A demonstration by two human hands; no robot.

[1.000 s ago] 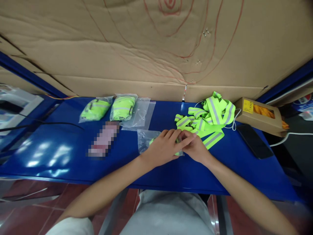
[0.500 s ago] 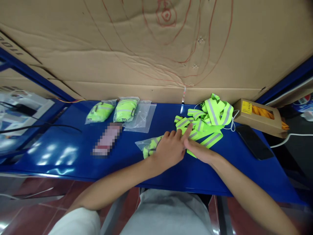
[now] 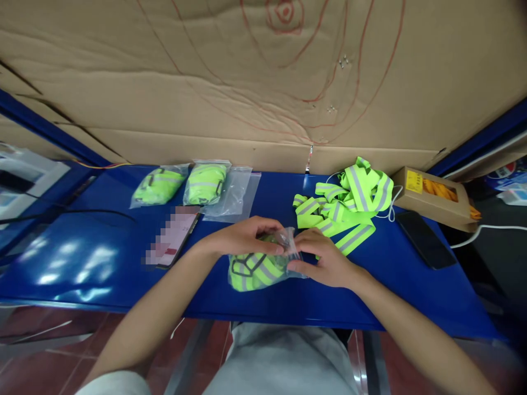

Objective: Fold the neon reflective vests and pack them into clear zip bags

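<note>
A clear plastic bag with a folded neon-yellow reflective strap inside lies on the blue table, close to its front edge. My left hand grips the bag's upper part near the mouth, thumb and fingers around the plastic. From the other side, my right hand pinches the bag's open end between thumb and fingers. Just beyond my right hand, a loose heap of neon-yellow reflective straps with grey stripes is spread out.
Two filled bags and flat clear bags lie at the back left. A lit phone sits left; a black phone and a cardboard box with orange contents are at right. Cardboard stands behind.
My hands have come apart from over each other and now hold the bag from both sides. The bag, mostly covered before, shows plainly in front of me.
</note>
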